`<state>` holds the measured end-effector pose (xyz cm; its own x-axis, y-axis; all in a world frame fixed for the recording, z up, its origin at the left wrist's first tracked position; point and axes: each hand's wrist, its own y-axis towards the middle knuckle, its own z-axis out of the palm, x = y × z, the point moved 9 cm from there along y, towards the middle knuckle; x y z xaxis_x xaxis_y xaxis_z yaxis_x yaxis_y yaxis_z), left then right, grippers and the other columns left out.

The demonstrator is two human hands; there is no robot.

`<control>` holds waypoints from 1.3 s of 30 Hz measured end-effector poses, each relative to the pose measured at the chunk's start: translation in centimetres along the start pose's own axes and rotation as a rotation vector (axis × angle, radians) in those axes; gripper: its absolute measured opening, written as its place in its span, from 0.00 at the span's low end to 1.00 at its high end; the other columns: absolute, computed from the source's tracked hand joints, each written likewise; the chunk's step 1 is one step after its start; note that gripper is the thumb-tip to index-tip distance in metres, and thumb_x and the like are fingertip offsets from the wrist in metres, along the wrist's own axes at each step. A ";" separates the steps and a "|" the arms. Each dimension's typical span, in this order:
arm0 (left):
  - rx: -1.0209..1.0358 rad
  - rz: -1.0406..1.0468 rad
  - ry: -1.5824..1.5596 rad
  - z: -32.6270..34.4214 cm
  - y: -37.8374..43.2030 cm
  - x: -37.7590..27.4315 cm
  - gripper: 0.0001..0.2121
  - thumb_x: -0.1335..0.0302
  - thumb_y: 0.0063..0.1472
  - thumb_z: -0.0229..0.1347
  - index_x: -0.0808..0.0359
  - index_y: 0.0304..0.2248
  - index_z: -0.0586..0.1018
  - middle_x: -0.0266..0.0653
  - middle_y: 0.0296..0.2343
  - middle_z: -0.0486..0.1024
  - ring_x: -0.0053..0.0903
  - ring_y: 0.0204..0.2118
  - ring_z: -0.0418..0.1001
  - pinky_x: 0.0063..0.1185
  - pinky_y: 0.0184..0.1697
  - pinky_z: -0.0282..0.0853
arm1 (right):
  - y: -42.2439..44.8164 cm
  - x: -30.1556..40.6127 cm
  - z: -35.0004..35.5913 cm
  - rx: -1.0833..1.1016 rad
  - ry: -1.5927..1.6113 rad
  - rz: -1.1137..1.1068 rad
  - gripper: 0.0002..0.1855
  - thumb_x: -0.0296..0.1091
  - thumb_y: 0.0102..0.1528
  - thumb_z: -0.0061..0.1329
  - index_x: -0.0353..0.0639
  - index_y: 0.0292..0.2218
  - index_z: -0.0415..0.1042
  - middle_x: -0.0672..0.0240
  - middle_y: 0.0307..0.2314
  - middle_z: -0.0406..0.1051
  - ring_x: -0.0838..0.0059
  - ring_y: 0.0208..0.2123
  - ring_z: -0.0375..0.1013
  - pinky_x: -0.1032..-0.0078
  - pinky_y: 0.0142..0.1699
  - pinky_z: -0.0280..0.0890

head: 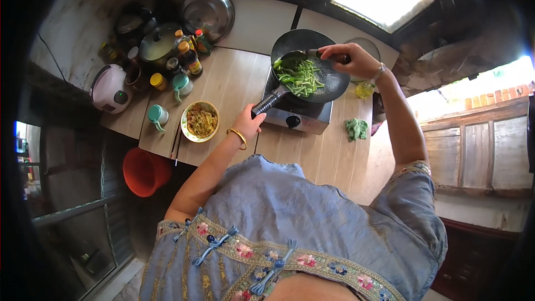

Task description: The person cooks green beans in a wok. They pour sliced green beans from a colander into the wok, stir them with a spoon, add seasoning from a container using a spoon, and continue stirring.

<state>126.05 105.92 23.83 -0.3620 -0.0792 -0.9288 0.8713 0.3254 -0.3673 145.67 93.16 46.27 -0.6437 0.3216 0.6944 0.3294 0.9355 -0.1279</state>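
Note:
A black wok sits tilted on a single-burner stove, with cut green vegetables gathered in its left part. My left hand grips the ribbed wok handle at the lower left. Above the wok's right side, my right hand holds the dark-handled spatula or ladle; its head is among the vegetables at the upper left, partly hidden. To the left of my left hand stands a patterned bowl of cooked food, with chopsticks beside it.
Sauce bottles, teal-lidded jars, a glass-lidded pot and a rice cooker stand at left. A green cloth and a small bottle of yellow liquid are at right. Below the counter's left edge is a red bucket.

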 end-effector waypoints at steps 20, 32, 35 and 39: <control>0.010 0.024 -0.013 0.1 -0.5 -1.3 0.14 0.71 0.53 0.52 0.70 0.37 0.67 0.32 0.19 0.68 0.16 0.13 0.66 0.16 0.15 0.63 | -8.4 2.5 2.7 -0.243 -0.083 0.055 0.09 0.19 0.42 0.45 0.36 0.30 0.70 0.64 0.39 0.70 0.80 0.29 0.70 0.83 0.34 0.66; 0.067 0.003 -0.013 0.1 -0.6 -1.1 0.22 0.68 0.55 0.51 0.70 0.45 0.61 0.35 0.22 0.70 0.17 0.15 0.67 0.16 0.17 0.64 | -9.9 -6.5 -1.1 -0.754 0.220 0.162 0.06 0.24 0.47 0.47 0.37 0.30 0.72 0.67 0.30 0.72 0.83 0.29 0.70 0.84 0.34 0.68; 0.025 0.020 -0.043 0.0 -0.8 -0.9 0.22 0.65 0.56 0.49 0.68 0.46 0.61 0.36 0.22 0.70 0.18 0.15 0.69 0.17 0.16 0.64 | -12.1 -8.8 -4.5 -0.941 0.332 0.365 0.06 0.29 0.49 0.47 0.36 0.28 0.72 0.69 0.22 0.70 0.83 0.22 0.71 0.86 0.25 0.69; 0.079 -0.015 -0.066 0.5 -0.4 -0.7 0.20 0.66 0.57 0.48 0.67 0.46 0.61 0.37 0.24 0.70 0.18 0.15 0.69 0.17 0.16 0.65 | -12.8 -13.6 -5.6 -1.077 0.320 0.588 0.09 0.34 0.51 0.47 0.36 0.28 0.70 0.67 0.21 0.71 0.77 0.18 0.73 0.87 0.20 0.67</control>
<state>126.13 105.34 24.60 -0.3547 -0.1467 -0.9234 0.8903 0.2488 -0.3815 154.04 75.99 42.46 -0.0644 0.4561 0.8876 0.9979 0.0234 0.0604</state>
